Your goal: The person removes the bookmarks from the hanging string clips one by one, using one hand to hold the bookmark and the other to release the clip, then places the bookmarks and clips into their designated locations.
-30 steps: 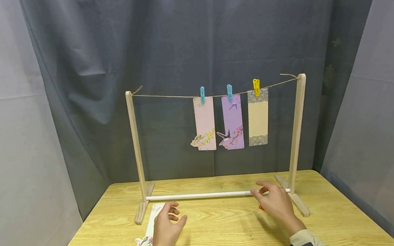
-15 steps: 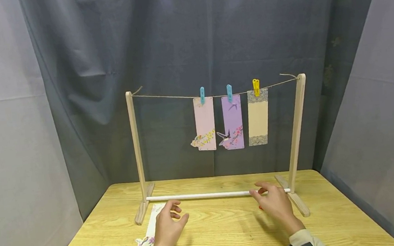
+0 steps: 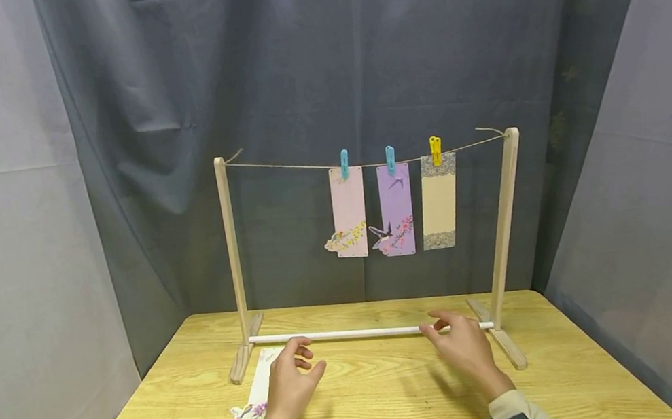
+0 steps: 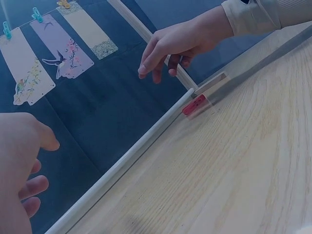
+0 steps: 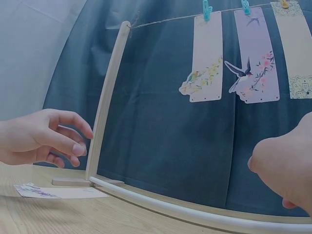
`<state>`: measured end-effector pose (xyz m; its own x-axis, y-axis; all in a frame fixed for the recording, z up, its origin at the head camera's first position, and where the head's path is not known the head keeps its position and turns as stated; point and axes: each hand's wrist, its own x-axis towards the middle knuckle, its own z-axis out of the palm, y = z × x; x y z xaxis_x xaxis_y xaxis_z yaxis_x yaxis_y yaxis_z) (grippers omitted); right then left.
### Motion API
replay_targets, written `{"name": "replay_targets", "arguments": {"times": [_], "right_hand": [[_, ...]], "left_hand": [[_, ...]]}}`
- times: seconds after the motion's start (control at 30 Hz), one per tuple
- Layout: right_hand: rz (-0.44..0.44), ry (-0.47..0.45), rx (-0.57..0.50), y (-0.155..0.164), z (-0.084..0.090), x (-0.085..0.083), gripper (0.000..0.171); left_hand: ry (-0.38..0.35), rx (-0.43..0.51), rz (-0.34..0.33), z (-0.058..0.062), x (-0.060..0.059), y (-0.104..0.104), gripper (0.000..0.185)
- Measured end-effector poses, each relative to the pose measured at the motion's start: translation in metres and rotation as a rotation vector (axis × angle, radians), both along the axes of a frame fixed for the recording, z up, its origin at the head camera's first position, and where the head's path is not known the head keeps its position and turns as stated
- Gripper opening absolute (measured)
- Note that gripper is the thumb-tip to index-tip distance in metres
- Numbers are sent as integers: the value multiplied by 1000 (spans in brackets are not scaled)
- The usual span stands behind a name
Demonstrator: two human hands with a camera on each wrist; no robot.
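My left hand (image 3: 291, 386) hovers over the table with loosely bent fingers and nothing in them. Just left of it, partly covered in the head view, a white bookmark (image 3: 260, 381) with purple flowers lies on the wood. My right hand (image 3: 462, 346) is held above the table near the white rod, its fingers relaxed and holding nothing. The left wrist view shows a red clothespin (image 4: 194, 105) on the table below that hand; the head view hides it. Pink (image 3: 348, 208), purple (image 3: 395, 196) and beige (image 3: 439, 205) bookmarks hang from a string.
The string (image 3: 282, 166) runs between two wooden posts (image 3: 231, 248). Two blue clothespins (image 3: 345, 163) and a yellow one (image 3: 436, 150) grip the hanging bookmarks. A white rod (image 3: 349, 334) joins the stand's feet on the wooden table (image 3: 380, 396). Dark curtain (image 3: 289, 57) hangs behind.
My left hand has drifted slightly right and my right hand slightly left. The bit of red that showed by the right hand is now covered in the head view.
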<state>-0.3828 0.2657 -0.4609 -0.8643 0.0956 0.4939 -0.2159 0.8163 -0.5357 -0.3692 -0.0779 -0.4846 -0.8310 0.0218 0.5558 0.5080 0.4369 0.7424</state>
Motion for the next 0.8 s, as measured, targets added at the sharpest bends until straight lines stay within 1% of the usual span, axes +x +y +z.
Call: {"name": "replay_targets", "arguments": {"times": [0.17, 0.43, 0.8], "right_hand": [[10, 12, 7, -4, 2, -1, 53], [18, 18, 9, -10, 4, -2, 49], [40, 38, 10, -10, 15, -3, 46]], "left_hand": [[-14, 17, -23, 3, 0, 3, 42], [4, 4, -37, 7, 1, 6, 43], [5, -9, -5, 16, -1, 11, 41]]}}
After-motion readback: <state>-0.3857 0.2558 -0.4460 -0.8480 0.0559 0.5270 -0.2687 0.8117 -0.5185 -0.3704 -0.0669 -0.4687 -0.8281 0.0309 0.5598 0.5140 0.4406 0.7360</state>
